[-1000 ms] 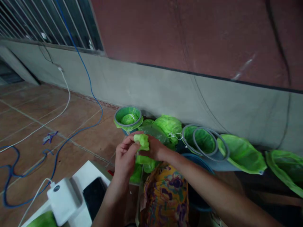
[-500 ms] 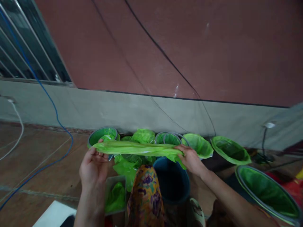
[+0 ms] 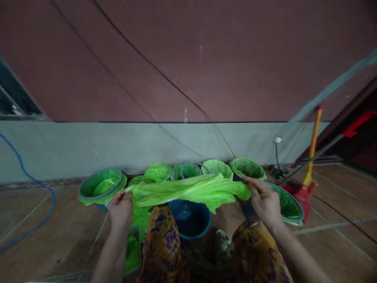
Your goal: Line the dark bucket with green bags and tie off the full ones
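A thin, bright-green piece of material [image 3: 188, 189], which looks like a plastic bag, is stretched level between my two hands, with loose folds along its length. My left hand [image 3: 120, 210] pinches its left end. At the other end, my right hand [image 3: 264, 199] has its fingers closed on the edge. Below the material stands a blue bucket [image 3: 191, 220], between my knees in patterned trousers. A clear tub [image 3: 135, 249] with more green material sits by my left leg, partly hidden by my left arm. I cannot tell whether the held piece is one layer or several.
Along the wall [image 3: 147, 141] stand several green-lined containers, among them a grey-rimmed one [image 3: 101, 184] at left and another [image 3: 290, 206] at right. A red broom [image 3: 306, 190] with a yellow handle stands at right. A blue hose [image 3: 35, 181] and cables cross the scene.
The green material was a narrow gathered strip and is now spread wider, its folds hanging looser. My left hand was more open and now pinches the end. The view has turned right.
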